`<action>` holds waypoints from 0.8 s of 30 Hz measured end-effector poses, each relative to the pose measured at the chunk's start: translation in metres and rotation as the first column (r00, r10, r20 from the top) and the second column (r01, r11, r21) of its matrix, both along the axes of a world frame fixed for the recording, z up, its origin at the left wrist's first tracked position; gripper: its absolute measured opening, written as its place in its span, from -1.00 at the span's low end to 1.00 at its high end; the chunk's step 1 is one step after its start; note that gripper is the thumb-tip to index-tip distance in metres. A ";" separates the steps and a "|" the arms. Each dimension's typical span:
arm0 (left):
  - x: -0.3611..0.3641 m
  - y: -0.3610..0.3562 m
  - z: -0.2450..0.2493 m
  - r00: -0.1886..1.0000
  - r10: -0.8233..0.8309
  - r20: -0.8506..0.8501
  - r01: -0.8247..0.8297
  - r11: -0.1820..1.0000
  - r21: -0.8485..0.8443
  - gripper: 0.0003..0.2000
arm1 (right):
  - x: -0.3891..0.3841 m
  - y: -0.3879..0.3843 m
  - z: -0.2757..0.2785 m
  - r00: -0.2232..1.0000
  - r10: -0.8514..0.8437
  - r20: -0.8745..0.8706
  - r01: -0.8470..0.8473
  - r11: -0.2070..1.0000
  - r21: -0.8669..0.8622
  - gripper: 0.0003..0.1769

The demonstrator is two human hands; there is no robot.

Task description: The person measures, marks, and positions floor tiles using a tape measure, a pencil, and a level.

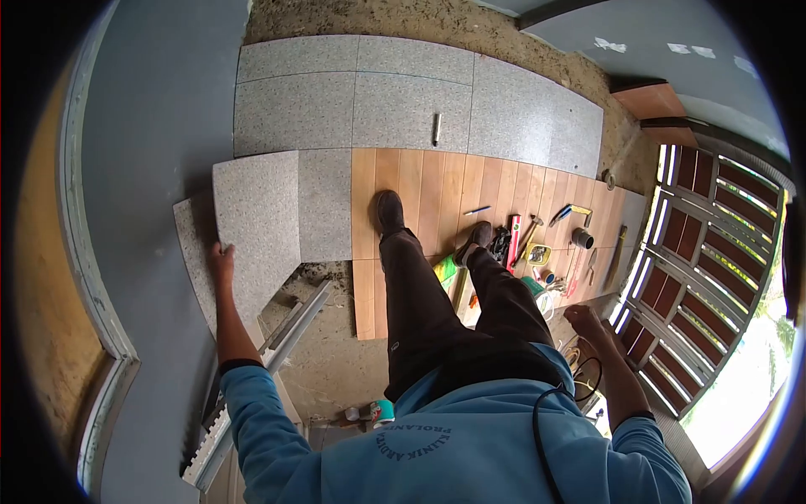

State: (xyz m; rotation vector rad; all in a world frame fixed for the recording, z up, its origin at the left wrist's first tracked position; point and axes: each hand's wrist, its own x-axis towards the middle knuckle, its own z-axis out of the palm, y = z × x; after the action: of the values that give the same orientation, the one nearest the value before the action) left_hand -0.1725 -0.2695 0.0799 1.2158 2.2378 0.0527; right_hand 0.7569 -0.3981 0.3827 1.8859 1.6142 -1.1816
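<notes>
Your left hand (221,256) was clamped on the near edge of the grey speckled square tile (256,214), which ran toward 12 o'clock from it; your right hand (585,321), curled shut with nothing visible in it, sat well apart at 3 o'clock

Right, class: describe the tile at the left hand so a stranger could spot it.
Find the grey wall on the left. Beside it, the left hand grips a grey speckled tile. Unlike the laid tiles next to it, it sits askew, overlapping them.
</notes>
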 end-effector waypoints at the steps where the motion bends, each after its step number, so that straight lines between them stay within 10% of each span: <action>1: 0.012 -0.002 0.000 0.999 0.027 0.046 -0.028 1.000 0.011 -0.61 | 0.001 0.000 0.002 0.998 -0.047 0.033 0.047 0.999 0.001 -0.76; 5: 0.047 -0.025 -0.013 0.940 0.174 0.293 -0.203 0.976 0.074 -0.57 | -0.016 0.016 0.018 0.981 -0.164 0.108 0.168 0.985 -0.029 -0.76; 11: 0.098 -0.033 -0.015 0.972 0.063 0.225 -0.062 0.998 -0.010 -0.58 | 0.016 -0.006 -0.009 0.941 0.336 -0.035 -0.330 0.938 0.105 -0.87; 14: 0.127 -0.038 -0.012 0.998 -0.036 0.046 0.035 0.999 0.028 -0.63 | 0.025 -0.013 -0.031 0.941 0.319 -0.111 -0.287 0.928 0.240 -0.90; 24: 0.196 0.024 0.065 0.961 -0.043 0.272 0.017 0.995 0.097 -0.60 | 0.049 -0.003 -0.054 0.974 0.209 -0.090 -0.175 0.941 0.288 -0.93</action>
State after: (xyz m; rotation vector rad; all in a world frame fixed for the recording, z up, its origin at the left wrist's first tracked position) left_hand 0.0236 -0.2458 0.1453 1.2110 1.9942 0.3002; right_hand 0.8059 -0.4013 0.3284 1.7924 2.0733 -1.0468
